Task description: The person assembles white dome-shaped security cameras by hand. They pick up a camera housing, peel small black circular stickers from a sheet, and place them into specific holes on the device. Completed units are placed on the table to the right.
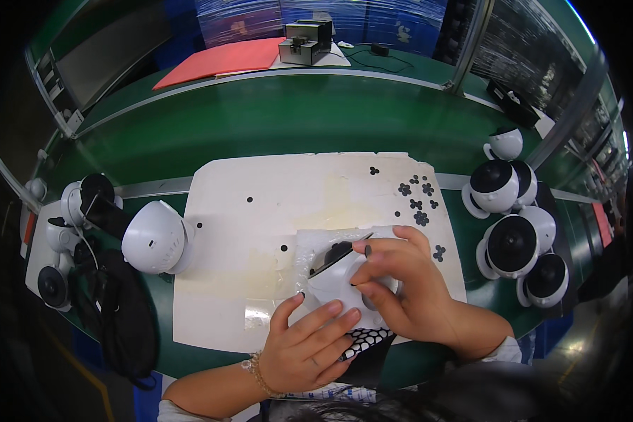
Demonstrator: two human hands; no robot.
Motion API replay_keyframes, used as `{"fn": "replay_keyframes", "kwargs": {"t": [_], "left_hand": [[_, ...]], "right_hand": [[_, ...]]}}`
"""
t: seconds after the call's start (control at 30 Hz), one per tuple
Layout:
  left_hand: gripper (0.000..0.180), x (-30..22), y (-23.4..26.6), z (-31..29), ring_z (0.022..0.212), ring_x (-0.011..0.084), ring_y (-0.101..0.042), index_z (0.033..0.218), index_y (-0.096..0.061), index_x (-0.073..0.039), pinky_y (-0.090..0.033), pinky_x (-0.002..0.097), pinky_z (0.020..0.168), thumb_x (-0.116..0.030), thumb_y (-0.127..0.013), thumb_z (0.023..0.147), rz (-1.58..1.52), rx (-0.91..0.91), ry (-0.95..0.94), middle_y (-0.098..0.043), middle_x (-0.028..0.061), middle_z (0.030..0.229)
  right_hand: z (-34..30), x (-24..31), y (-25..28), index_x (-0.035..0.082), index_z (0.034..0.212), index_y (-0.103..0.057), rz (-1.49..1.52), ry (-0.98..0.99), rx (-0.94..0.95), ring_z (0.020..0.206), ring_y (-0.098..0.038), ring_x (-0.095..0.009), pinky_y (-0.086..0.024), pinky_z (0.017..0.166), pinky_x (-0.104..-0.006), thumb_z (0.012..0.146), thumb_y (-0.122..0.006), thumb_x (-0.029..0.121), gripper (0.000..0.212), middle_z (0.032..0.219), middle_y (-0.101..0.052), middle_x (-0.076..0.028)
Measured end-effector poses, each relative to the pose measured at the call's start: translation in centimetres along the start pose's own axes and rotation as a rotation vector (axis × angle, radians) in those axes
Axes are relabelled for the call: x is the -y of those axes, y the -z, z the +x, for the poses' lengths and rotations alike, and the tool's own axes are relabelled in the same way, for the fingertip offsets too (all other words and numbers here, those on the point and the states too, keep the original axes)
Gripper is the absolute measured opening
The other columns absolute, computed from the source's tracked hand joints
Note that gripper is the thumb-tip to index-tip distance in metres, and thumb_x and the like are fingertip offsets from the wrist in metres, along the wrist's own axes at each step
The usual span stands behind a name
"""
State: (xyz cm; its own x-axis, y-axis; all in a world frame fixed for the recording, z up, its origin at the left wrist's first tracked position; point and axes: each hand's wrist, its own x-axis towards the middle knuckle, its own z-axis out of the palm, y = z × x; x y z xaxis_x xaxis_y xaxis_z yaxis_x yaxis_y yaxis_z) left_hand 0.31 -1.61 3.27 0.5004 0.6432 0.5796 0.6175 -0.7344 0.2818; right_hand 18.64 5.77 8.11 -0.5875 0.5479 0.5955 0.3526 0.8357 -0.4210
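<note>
My right hand (408, 288) grips a white dome-shaped camera body (337, 281) from the right, fingers curled over its top. A thin dark tool or strip (352, 243) pokes out past my fingertips. My left hand (306, 348) steadies the same body from below, fingers spread against its lower side. The body lies on a crinkled clear plastic sheet (309, 246) on a white work mat (260, 211). A black-and-white honeycomb-patterned piece (366, 341) shows under my hands.
Small black round pads (416, 204) dot the mat's right side. Several white and black dome cameras (513, 239) cluster at right. Another white dome (153, 238) and more cameras with black cables (112, 309) sit at left. A red sheet (221, 60) and a metal fixture (304, 42) lie beyond the green belt.
</note>
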Motion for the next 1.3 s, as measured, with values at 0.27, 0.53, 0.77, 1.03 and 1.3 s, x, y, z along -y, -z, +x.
{"fn": "replay_keyframes", "kwargs": {"t": [0.27,0.53,0.77,1.03,1.3], "left_hand": [[0.016,0.1,-0.2,0.2,0.114,0.0185,-0.044,0.081,-0.057,-0.012,-0.026,0.0483,0.093,-0.023,-0.06,0.07,0.0,-0.042,0.011,-0.053,0.0027,0.117],[0.015,0.3,-1.0,0.0,0.112,0.0249,-0.042,0.075,-0.06,-0.013,-0.023,0.0513,0.096,-0.024,-0.066,0.067,0.014,-0.084,-0.017,-0.055,0.0042,0.113],[0.015,0.0,-1.5,0.3,0.109,0.0213,-0.047,0.072,-0.057,-0.011,-0.026,0.0487,0.094,-0.023,-0.066,0.07,-0.021,-0.171,0.022,-0.057,0.0036,0.111],[0.016,-0.1,-1.5,0.4,0.11,0.0213,-0.046,0.071,-0.056,-0.011,-0.027,0.0482,0.094,-0.023,-0.066,0.07,-0.031,-0.181,0.028,-0.057,0.0045,0.112],[0.015,-0.2,-1.3,0.5,0.109,0.0236,-0.046,0.07,-0.055,-0.008,-0.025,0.0471,0.095,-0.021,-0.063,0.073,-0.165,-0.197,0.082,-0.057,0.0072,0.111]], "right_hand": [[-2.2,1.5,1.5,0.014,0.096,-0.058,-0.259,-0.051,0.081,0.121,-0.036,-0.03,-0.017,0.098,-0.0463,0.074,-0.062,0.013,0.022,0.121,-0.048,-0.008],[-4.8,0.0,1.0,0.01,0.081,-0.057,0.218,-0.239,0.073,0.129,-0.012,-0.04,-0.013,0.099,-0.0484,0.077,-0.061,0.012,0.006,0.137,-0.027,-0.016],[-4.8,0.2,0.6,0.01,0.08,-0.056,0.172,-0.235,0.097,0.129,-0.013,-0.04,-0.013,0.099,-0.0482,0.079,-0.058,0.013,0.004,0.137,-0.026,-0.016],[-5.4,0.2,0.5,0.013,0.086,-0.059,0.023,-0.166,0.053,0.127,-0.021,-0.036,-0.016,0.097,-0.0467,0.077,-0.061,0.016,0.01,0.133,-0.035,-0.014],[-7.7,0.0,0.1,0.019,0.095,-0.06,-0.214,0.021,-0.116,0.101,-0.045,-0.02,-0.026,0.082,-0.037,0.068,-0.069,0.024,0.029,0.109,-0.055,0.001]]}}
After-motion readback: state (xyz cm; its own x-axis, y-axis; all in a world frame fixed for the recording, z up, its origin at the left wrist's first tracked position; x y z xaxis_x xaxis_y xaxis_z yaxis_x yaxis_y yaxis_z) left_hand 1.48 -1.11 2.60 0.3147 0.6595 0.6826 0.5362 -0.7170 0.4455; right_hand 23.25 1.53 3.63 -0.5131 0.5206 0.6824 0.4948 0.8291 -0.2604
